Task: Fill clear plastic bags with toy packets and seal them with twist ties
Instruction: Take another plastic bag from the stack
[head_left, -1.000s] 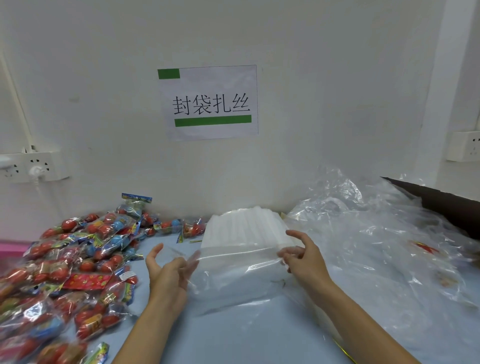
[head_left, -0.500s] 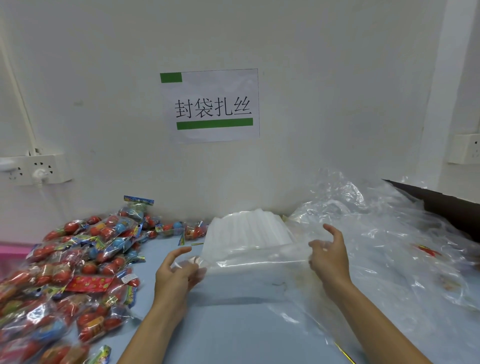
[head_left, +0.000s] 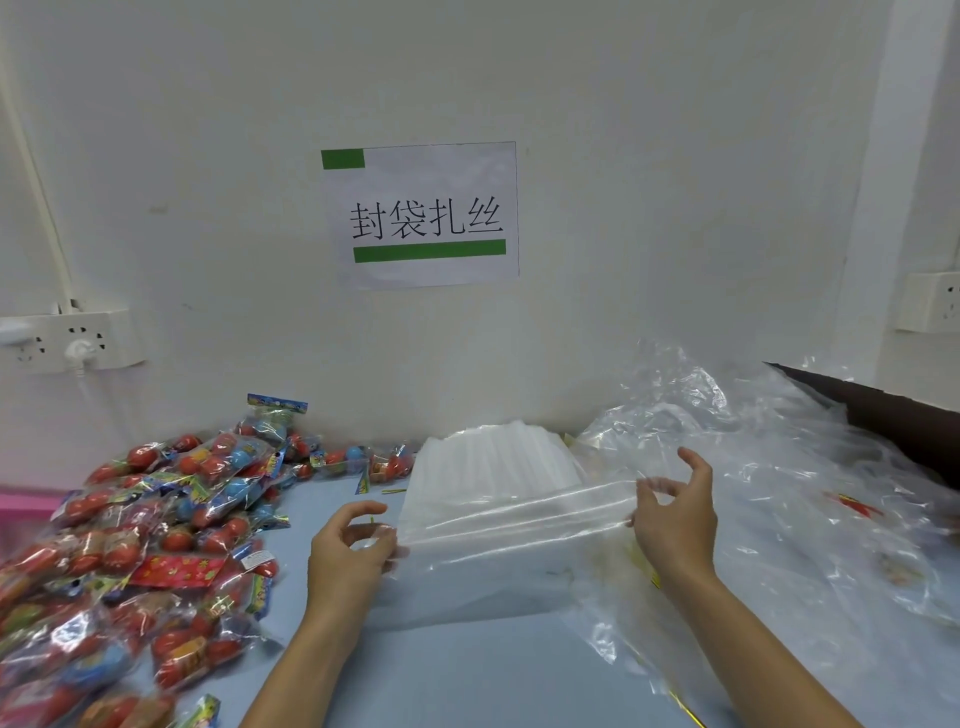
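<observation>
Since the last frame we have raised the thin clear plastic bag (head_left: 514, 525) off the pale blue counter (head_left: 467, 670). Our 2 hands pinch it: left hand (head_left: 348, 553), right hand (head_left: 675, 512). Left lies the red-and-blue toy packet heap (head_left: 156, 525); behind stands the white bag stack (head_left: 493, 457).

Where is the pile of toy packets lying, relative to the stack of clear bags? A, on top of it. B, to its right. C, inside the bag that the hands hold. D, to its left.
D: the toy packets lie heaped on the blue table, left of the stack of clear bags.
</observation>
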